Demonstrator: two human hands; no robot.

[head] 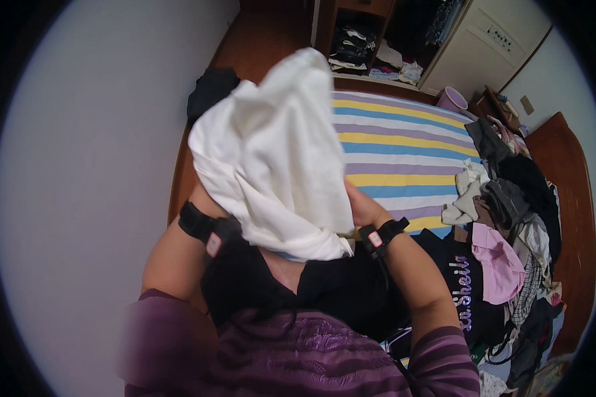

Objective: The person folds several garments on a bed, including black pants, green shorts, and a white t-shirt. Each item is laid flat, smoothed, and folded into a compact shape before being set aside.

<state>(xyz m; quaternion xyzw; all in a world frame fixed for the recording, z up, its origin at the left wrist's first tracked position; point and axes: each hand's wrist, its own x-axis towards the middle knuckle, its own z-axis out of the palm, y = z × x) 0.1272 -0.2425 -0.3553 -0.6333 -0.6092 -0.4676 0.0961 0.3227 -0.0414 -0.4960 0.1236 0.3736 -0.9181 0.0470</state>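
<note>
A white cloth garment (283, 149) hangs bunched and creased in front of me, held up between both hands. My right hand (362, 204) grips its right edge, the fingers partly behind the fabric. On the other side, my left hand is hidden behind or inside the cloth; only the wrist shows at the garment's lower left. Each wrist wears a black strap with a small device. Black clothing (347, 288) lies below the garment, close to my body.
Beyond the garment is a bed with a striped sheet (402, 144). Piled clothes (506, 203), with a pink garment (496, 263), lie by the wooden headboard (571, 223). A wall (89, 173) stands at left, an open wardrobe (362, 79) at the far end, and a dark cloth item (211, 89) near the wall.
</note>
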